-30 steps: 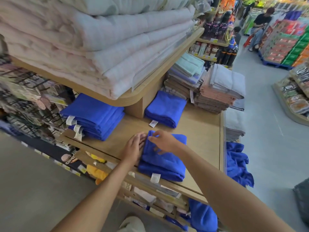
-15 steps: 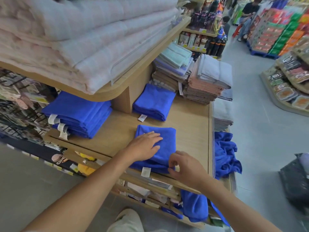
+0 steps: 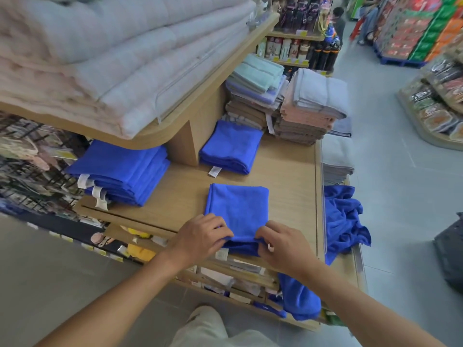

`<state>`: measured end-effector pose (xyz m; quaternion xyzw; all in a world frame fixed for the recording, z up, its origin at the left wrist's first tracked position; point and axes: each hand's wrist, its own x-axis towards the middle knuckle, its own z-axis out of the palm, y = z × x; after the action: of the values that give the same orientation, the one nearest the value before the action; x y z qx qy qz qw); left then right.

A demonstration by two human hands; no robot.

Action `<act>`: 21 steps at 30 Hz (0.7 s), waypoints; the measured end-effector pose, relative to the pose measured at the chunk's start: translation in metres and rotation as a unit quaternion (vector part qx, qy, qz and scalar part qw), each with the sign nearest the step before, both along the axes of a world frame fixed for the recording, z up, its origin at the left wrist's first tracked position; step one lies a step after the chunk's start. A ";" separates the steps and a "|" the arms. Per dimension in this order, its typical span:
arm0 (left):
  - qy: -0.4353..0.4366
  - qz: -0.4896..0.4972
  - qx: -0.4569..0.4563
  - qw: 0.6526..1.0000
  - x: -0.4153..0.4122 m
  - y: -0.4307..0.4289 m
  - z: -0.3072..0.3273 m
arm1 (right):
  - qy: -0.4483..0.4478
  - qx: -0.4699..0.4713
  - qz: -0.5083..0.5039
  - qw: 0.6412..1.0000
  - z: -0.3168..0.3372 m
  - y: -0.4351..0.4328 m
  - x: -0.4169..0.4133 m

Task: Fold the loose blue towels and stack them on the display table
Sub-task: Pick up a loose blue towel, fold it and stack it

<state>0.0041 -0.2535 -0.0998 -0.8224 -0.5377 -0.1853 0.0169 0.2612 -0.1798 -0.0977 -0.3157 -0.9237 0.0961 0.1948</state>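
A folded blue towel (image 3: 238, 211) lies flat on the wooden display table (image 3: 290, 186), near its front edge. My left hand (image 3: 200, 236) grips the towel's near left corner with curled fingers. My right hand (image 3: 280, 242) pinches the near right corner. A stack of folded blue towels (image 3: 125, 171) sits at the left under the upper shelf. Another folded blue pile (image 3: 231, 147) lies behind the towel. Loose blue towels (image 3: 344, 219) hang crumpled over the table's right end, and another loose blue towel (image 3: 299, 299) droops below the front edge.
An upper shelf (image 3: 200, 101) with thick pale blankets overhangs the table's back left. Stacks of brown, pink and grey towels (image 3: 303, 113) fill the back right. Wire racks of small goods stand at the left. People stand far down the aisle (image 3: 390, 151).
My left hand slid from the towel's top down to its near left corner. My right hand came onto the near right corner. The towel now lies flatter.
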 end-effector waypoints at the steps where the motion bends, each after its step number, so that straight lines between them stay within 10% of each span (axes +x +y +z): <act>1: -0.005 0.001 -0.014 1.000 0.000 -0.004 -0.003 | -0.010 0.006 0.020 1.000 -0.003 -0.002 0.004; 9: -0.141 0.135 -0.056 0.979 0.017 0.030 0.011 | 0.095 -0.051 -0.101 0.989 0.018 0.030 -0.037; 14: 0.009 0.207 -0.188 0.960 0.026 0.048 -0.019 | -0.105 -0.087 -0.171 0.976 -0.015 0.017 -0.066; 21: -0.001 0.200 -0.169 0.965 0.022 0.045 -0.039 | -0.113 -0.082 -0.176 0.974 -0.040 0.008 -0.059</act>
<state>0.0262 -0.2087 -0.1391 -0.6891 -0.7144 -0.0858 -0.0859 0.2017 -0.1715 -0.1382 -0.4974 -0.8585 0.0990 0.0764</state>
